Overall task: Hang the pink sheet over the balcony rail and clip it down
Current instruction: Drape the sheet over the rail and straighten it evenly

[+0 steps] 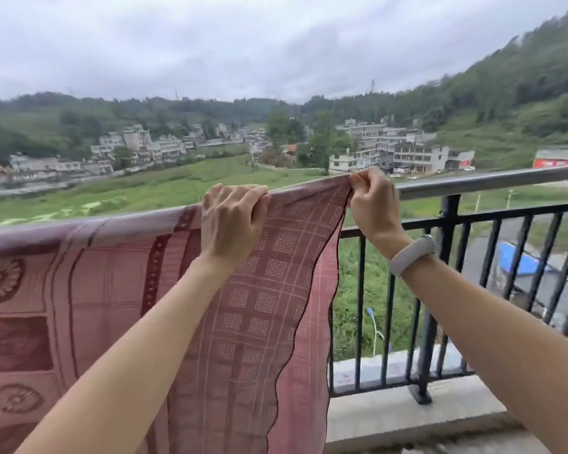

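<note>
The pink sheet (pixel 89 290), patterned with checks and flower rounds, hangs draped over the balcony rail (pixel 492 182) from the left edge of view to the middle. My left hand (pixel 232 221) rests on top of the rail, fingers curled over the sheet's fold. My right hand (pixel 373 199) pinches the sheet's right top edge at the rail; a pale band circles that wrist. The sheet's scalloped right hem falls down inside the railing. No clip shows.
Black vertical bars (pixel 361 309) and a thick post (pixel 440 290) stand under the bare steel rail to the right. A concrete ledge (pixel 407 417) runs along the base. Beyond lie a green field, houses, a road and wooded hills.
</note>
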`<action>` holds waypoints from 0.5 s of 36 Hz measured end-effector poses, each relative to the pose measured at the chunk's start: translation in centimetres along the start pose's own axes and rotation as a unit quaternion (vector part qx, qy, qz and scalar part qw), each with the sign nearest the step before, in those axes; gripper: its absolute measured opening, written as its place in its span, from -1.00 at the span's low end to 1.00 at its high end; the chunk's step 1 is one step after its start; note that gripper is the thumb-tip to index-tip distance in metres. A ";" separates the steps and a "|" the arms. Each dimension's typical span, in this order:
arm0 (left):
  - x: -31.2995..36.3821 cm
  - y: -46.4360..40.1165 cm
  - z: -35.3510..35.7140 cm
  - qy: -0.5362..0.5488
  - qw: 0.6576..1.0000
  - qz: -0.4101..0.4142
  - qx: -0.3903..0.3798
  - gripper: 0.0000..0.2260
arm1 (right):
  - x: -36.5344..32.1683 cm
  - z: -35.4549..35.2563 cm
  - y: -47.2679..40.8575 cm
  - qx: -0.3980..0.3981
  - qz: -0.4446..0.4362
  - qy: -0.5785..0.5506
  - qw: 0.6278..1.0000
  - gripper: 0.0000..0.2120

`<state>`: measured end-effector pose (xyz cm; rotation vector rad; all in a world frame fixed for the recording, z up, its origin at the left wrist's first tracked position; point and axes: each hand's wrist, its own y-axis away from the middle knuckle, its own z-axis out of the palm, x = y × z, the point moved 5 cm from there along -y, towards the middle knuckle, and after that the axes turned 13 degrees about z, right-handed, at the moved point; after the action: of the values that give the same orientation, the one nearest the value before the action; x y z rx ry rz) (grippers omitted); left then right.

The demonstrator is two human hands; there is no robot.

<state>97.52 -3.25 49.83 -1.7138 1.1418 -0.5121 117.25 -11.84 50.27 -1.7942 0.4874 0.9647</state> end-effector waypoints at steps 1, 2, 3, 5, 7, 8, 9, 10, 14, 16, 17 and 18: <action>0.7 -0.5 0.2 0.000 1.000 0.009 0.005 -0.75 | 0.1 -0.7 -0.9 0.011 0.001 0.014 1.000 -0.85; 1.3 -0.9 0.4 -0.002 1.000 0.020 0.006 -0.77 | 0.3 -1.5 -1.7 0.021 0.003 0.029 0.999 -0.84; 2.0 -1.3 0.7 -0.005 1.000 0.029 0.003 -0.78 | 0.6 -2.4 -2.6 0.032 0.008 0.042 0.999 -0.83; 3.2 -2.1 1.3 -0.014 0.999 0.041 -0.009 -0.75 | 1.7 -4.6 -4.3 0.053 0.023 0.058 0.997 -0.81; 4.3 -2.9 2.0 -0.026 0.998 0.046 -0.018 -0.73 | 3.0 -7.0 -6.0 0.080 0.045 0.065 0.994 -0.80; 4.8 -3.3 2.4 -0.030 0.998 0.048 -0.020 -0.73 | 3.8 -8.2 -6.7 0.096 0.060 0.070 0.991 -0.79; 5.5 -3.7 2.8 -0.030 0.998 0.052 -0.022 -0.73 | 4.6 -9.4 -7.5 0.111 0.075 0.077 0.988 -0.78; 6.1 -4.0 3.4 -0.026 0.998 0.056 -0.025 -0.74 | 5.3 -10.5 -8.2 0.124 0.090 0.084 0.985 -0.77; 9.5 -5.5 5.8 0.001 0.996 0.079 -0.033 -0.73 | 8.3 -14.0 -10.6 0.169 0.140 0.110 0.969 -0.75; 11.4 -6.3 7.4 0.010 0.995 0.086 -0.042 -0.70 | 9.6 -15.7 -11.6 0.192 0.160 0.113 0.962 -0.75; 12.2 -6.6 8.2 0.013 0.995 0.088 -0.048 -0.70 | 10.3 -16.5 -11.9 0.204 0.167 0.115 0.958 -0.75; 13.0 -6.9 9.1 0.016 0.994 0.091 -0.053 -0.70 | 10.9 -17.1 -12.2 0.212 0.172 0.121 0.954 -0.75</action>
<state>113.61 -9.53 49.87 -1.6756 1.3560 -0.3729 138.97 -21.10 51.78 -1.4633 1.1046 0.7929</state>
